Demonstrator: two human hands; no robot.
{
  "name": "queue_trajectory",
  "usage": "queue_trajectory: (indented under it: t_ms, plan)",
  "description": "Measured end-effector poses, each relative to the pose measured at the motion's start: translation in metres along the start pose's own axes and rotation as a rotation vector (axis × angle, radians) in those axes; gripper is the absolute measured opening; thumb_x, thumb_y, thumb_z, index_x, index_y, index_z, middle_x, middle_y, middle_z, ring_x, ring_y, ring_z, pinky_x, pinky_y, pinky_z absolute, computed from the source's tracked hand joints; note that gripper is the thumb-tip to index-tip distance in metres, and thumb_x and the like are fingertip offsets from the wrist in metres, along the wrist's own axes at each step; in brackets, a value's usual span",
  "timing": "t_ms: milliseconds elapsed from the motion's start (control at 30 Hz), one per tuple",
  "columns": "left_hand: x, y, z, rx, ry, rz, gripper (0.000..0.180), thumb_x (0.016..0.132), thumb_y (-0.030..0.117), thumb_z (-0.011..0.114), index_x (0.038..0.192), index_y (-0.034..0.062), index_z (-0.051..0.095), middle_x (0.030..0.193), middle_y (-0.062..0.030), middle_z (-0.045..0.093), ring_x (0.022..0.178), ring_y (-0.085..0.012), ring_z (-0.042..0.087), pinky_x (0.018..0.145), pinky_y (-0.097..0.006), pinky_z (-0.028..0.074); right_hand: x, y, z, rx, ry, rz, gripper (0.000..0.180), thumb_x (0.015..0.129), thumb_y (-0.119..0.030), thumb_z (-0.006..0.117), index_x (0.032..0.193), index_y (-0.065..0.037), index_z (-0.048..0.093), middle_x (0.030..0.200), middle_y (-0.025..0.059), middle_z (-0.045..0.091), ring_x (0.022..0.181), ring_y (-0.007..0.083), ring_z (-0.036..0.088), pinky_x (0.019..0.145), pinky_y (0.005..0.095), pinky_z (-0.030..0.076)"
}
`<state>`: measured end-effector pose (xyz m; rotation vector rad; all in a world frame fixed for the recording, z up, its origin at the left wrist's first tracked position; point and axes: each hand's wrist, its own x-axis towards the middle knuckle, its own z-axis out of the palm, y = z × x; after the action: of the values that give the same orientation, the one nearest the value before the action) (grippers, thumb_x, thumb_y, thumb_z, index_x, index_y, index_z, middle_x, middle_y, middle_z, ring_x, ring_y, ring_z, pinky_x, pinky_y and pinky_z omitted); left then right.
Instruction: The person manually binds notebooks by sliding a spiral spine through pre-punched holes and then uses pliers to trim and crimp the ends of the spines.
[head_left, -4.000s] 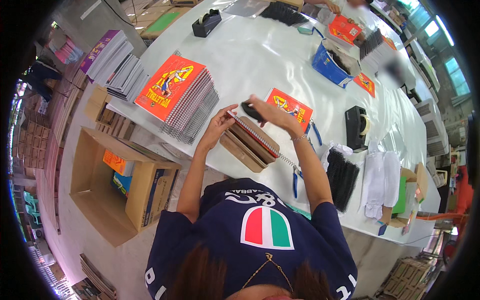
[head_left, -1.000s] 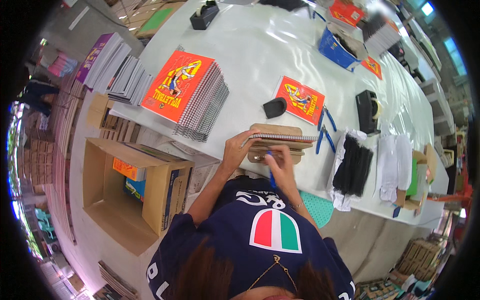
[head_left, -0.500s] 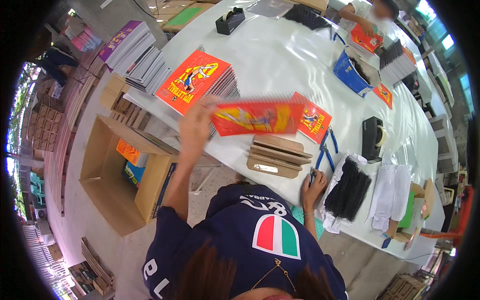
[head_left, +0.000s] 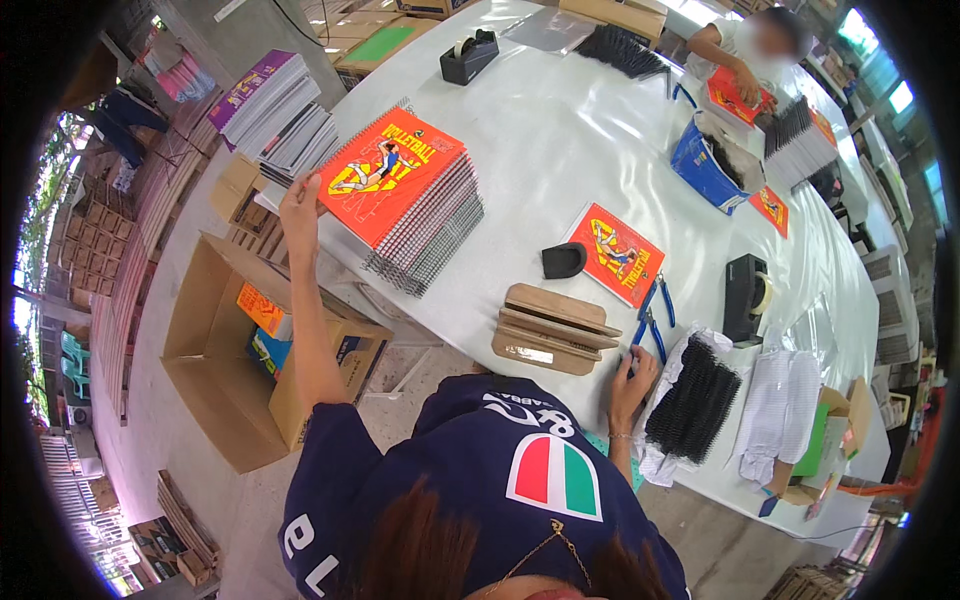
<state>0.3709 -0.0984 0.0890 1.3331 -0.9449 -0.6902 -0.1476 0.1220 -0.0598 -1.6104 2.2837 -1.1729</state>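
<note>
Left of frame | left hand (head_left: 300,208) pinches top notebook (head_left: 385,172); best squared to stack (head_left: 428,235) | lower right: right hand (head_left: 631,386) curled, grip unclear

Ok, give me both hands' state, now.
Left hand: closed on the edge of the top red notebook.
Right hand: partly curled near blue-handled pliers; its grip cannot be told.

Left fingers (head_left: 309,188) at the edge of the red notebook stack (head_left: 420,190)
</note>
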Motion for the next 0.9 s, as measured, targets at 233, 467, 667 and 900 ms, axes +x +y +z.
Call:
queue_trajectory:
  t_ms: [233,467,667,900]
  plan:
    - [0.006,-0.026,-0.009,0.390,0.125,0.067,0.038,0.092,0.029,0.066,0.115,-0.0019,0.066,0.098,-0.0081,0.067,0.082,-0.0130,0.057,0.075,-0.027,0.047,0.079,-0.005,0.013,0.069,0.076,-0.085,0.013,0.091,-0.006,0.059,0.101,0.001,0.064,0.086,0.0135,0.065,0.083,0.0265,0.062,0.076,0.0381,0.048]
    - [0.001,-0.025,-0.005,0.318,0.096,0.020,0.039,0.091,0.031,0.068,0.115,0.0007,0.068,0.088,-0.0023,0.060,0.064,-0.0071,0.048,0.057,-0.023,0.039,0.182,0.052,0.055,-0.102,-0.095,-0.152,0.028,0.086,-0.015,0.062,0.114,-0.013,0.065,0.118,0.0126,0.060,0.108,0.0328,0.056,0.091,0.0455,0.045]
    - [0.002,-0.029,-0.013,0.173,0.060,-0.027,0.038,0.091,0.029,0.069,0.115,0.0001,0.067,0.092,-0.0046,0.060,0.060,-0.0081,0.049,0.054,-0.023,0.039,0.234,0.072,0.086,-0.331,-0.336,-0.102,0.047,0.082,-0.015,0.067,0.128,-0.018,0.060,0.129,0.0125,0.055,0.115,0.0365,0.054,0.100,0.0449,0.044]
    - [-0.011,-0.017,-0.005,0.251,0.068,0.004,0.038,0.091,0.027,0.067,0.117,-0.0012,0.067,0.098,-0.0054,0.059,0.064,-0.0093,0.051,0.058,-0.024,0.042,0.260,0.061,0.080,-0.359,-0.536,-0.069,0.047,0.073,-0.012,0.071,0.119,-0.014,0.061,0.116,0.0105,0.060,0.109,0.0328,0.057,0.093,0.0458,0.048]
